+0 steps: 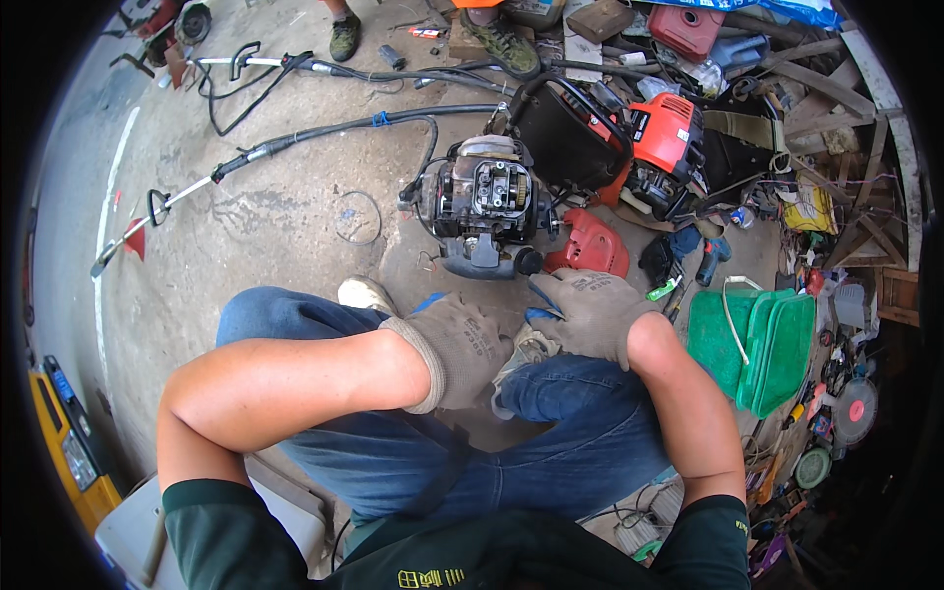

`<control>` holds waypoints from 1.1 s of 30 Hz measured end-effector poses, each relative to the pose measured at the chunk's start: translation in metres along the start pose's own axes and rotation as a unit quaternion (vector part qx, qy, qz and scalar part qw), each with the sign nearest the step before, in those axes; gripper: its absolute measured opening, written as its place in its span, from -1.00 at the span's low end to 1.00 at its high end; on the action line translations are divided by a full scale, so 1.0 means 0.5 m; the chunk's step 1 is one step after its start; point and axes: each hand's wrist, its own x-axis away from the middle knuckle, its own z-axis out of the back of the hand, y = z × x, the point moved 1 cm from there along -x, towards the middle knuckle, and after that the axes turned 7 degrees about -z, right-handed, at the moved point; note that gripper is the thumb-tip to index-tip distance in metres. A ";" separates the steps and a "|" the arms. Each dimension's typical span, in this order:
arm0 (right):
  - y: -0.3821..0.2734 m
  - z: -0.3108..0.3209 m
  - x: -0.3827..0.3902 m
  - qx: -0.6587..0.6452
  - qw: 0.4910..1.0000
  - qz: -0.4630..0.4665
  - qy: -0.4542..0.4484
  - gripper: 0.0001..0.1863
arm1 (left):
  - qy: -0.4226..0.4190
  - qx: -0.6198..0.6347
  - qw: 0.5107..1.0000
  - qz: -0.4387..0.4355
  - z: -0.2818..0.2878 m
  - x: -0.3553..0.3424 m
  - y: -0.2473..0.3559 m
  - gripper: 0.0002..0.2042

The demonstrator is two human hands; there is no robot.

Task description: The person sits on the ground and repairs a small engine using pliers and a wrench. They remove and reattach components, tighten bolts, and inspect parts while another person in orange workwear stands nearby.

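Note:
Both my hands wear grey-brown work gloves with blue showing at the fingers. My left hand (pixel 468 342) is bent inward with its fingers curled out of sight. Beside it my right hand (pixel 588 313) has its fingers curled toward the left hand; anything inside either grip is hidden. Between the gloves shows a pale, crumpled piece (pixel 531 349), perhaps cloth or part of a shoe. Just ahead, an opened small engine (pixel 492 202) lies on the concrete, its inner gears exposed. A red plastic cover (pixel 592 246) rests right of it, near my right glove.
Brush-cutter shafts (pixel 324 131) stretch across the floor at left. An orange-red engine (pixel 667 138) stands at the back right beside a black backpack frame (pixel 565 133). A green bucket (pixel 752 344) and a cordless drill (pixel 712 258) sit right. Another person's shoe (pixel 506 49) is at the far side.

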 end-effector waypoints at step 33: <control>-0.007 0.004 0.002 -0.005 1.000 0.000 -0.009 -0.55 | 0.020 0.012 1.000 -0.007 0.008 0.007 0.000 -0.63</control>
